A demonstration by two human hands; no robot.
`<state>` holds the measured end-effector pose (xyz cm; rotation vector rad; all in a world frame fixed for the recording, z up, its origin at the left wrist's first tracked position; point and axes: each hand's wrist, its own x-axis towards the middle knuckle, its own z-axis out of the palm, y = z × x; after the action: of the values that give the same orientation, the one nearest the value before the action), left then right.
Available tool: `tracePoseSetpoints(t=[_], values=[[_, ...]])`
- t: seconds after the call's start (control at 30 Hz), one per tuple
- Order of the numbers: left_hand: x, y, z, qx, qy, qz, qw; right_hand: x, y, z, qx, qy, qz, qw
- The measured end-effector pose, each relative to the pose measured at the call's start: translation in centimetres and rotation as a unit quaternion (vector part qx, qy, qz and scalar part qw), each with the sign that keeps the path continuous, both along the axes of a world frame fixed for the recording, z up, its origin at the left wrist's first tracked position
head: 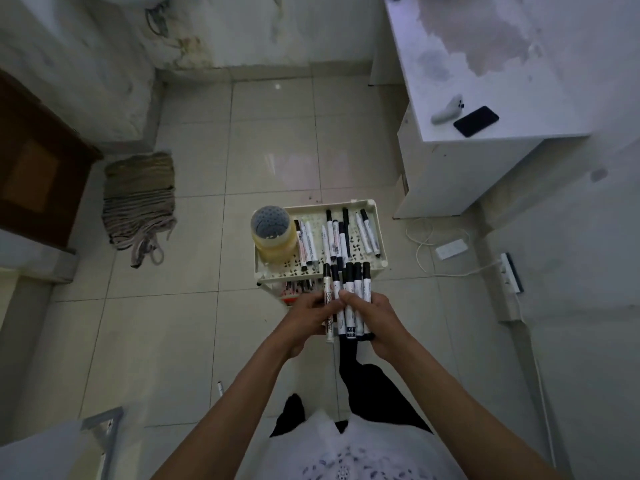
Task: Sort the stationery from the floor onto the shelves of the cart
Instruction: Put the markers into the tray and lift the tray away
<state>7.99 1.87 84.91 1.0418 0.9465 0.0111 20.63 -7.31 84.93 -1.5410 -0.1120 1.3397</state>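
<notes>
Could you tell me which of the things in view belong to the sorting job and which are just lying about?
Job: bundle of markers held by left hand and right hand; cart; stack of tape rolls.
Lying about: phone; power strip; striped cloth.

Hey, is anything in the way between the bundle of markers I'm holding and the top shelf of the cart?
Nothing visible stands between them. The bundle of markers, held by the left hand and right hand, hangs just over the near edge of the top shelf. Loose markers and a tape stack already occupy much of it.

markers (349, 299) black-white | cart (372, 233) cream | tape rolls (273, 242) yellow | floor (194, 168) beige
</notes>
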Motion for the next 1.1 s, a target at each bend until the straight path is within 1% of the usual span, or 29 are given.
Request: tracePoseSetpoints(t=[0.13,0.23,0.4,0.5,0.57,0.63,0.7,0.8,0.9,0.97,1.03,1.1], values=[[2.7,1.1,0.5,0.002,0.018,0.016,1.000,3.3,1.5,-0.1,-0.007,0.010,0.014,1.000],[4.3,2.0,0.5,0.014,0.015,0.000,1.000,5.4,2.9,-0.6,-0.022,0.022,0.029,0.999],[6.0,3.0,0.2,0.004,0.031,-0.001,1.000,7.3,5.0,-1.5,-0.072,0.017,0.049,0.996],[6.2,4.1,-0.7,-0.002,0.043,0.005,0.999,8.0,6.2,-2.2,-0.105,-0.003,0.065,0.992],[6.4,4.9,-1.1,0.009,0.054,0.021,0.998,8.4,7.3,-3.3,-0.117,-0.001,0.066,0.991],[6.6,5.5,-1.8,0.012,0.072,0.061,0.995,8.7,8.1,-5.5,-0.112,0.003,0.075,0.991],[6.7,6.2,-2.8,0.016,0.092,0.111,0.989,8.6,9.2,-5.5,-0.122,-0.007,0.083,0.989],[6.8,7.4,-4.6,0.064,0.128,0.131,0.981,8.5,10.8,-3.9,-0.127,-0.033,0.092,0.987],[6.8,8.7,-6.3,0.122,0.179,0.144,0.966,8.6,12.3,-3.5,-0.138,-0.036,0.085,0.986],[7.0,9.5,-7.0,0.151,0.200,0.152,0.956,8.7,13.1,-4.1,-0.146,-0.033,0.078,0.986],[7.4,9.7,-7.5,0.180,0.201,0.152,0.951,9.0,13.5,-5.1,-0.158,-0.036,0.079,0.984],[7.8,9.5,-7.7,0.213,0.195,0.144,0.947,9.8,13.5,-7.7,-0.163,-0.045,0.073,0.983]])
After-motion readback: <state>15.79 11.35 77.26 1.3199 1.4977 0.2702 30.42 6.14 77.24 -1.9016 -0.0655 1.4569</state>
